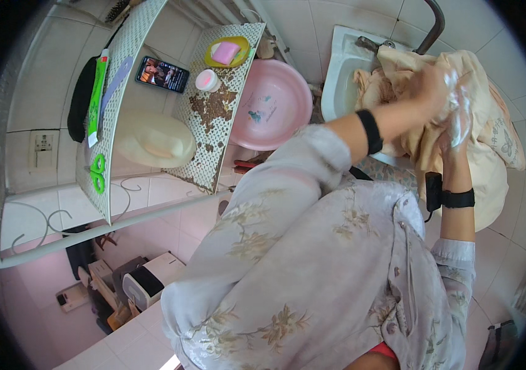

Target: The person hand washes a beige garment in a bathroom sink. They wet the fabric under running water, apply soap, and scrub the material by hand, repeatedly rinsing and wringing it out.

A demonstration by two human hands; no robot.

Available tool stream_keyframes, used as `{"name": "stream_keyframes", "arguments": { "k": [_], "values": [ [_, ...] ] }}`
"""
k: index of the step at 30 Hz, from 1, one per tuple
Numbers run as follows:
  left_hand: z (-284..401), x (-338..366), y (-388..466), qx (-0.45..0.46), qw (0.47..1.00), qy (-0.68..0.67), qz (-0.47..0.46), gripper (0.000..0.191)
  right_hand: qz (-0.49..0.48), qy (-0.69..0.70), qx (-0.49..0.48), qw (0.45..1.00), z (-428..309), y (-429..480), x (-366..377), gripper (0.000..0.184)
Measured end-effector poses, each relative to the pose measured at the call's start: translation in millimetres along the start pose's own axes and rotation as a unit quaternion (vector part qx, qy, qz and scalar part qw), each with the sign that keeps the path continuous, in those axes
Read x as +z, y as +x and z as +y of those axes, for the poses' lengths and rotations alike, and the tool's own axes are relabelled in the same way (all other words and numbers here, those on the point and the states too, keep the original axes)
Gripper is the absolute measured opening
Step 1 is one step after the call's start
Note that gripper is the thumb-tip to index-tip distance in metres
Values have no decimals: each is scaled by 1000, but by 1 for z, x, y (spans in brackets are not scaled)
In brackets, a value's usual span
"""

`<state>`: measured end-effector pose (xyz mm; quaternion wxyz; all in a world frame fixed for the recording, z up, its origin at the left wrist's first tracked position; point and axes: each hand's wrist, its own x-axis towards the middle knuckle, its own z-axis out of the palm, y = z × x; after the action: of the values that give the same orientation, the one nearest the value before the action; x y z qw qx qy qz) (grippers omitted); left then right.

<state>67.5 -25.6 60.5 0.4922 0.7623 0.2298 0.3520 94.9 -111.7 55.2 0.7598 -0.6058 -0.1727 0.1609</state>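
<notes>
A large cream cloth [466, 203] lies bunched in and over a white washbasin [340, 64] at upper right, its lower part hanging over the front. Printed marks show on its right side. My left hand [432, 90] is over the cloth, close against my right hand, and blurred by motion. White lather coats my right hand [458, 118], which is among the folds. Blur, suds and cloth hide the fingers, so I cannot tell whether either hand grips the fabric. A dark curved faucet [435, 27] rises behind the cloth.
Left of the basin is a pink plastic basin [286, 106]. A rusty white perforated rack [233, 90] holds pink soap [226, 53] on a yellow dish, a small jar [207, 81], a phone [162, 74], a toothpaste tube [98, 97] and green-handled scissors [98, 173].
</notes>
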Motion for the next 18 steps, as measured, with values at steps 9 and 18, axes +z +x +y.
{"name": "stream_keyframes", "arguments": {
  "k": [9, 18],
  "values": [
    [-33, -13, 29, -69, 996, -45, 37, 28, -22, -1, 83, 996, -17, -2, 10, 44],
    [-89, -32, 31, -300, 685, -660, -69, 27, -146, -106, -15, 984, 7, -24, -40, 26]
  ]
}}
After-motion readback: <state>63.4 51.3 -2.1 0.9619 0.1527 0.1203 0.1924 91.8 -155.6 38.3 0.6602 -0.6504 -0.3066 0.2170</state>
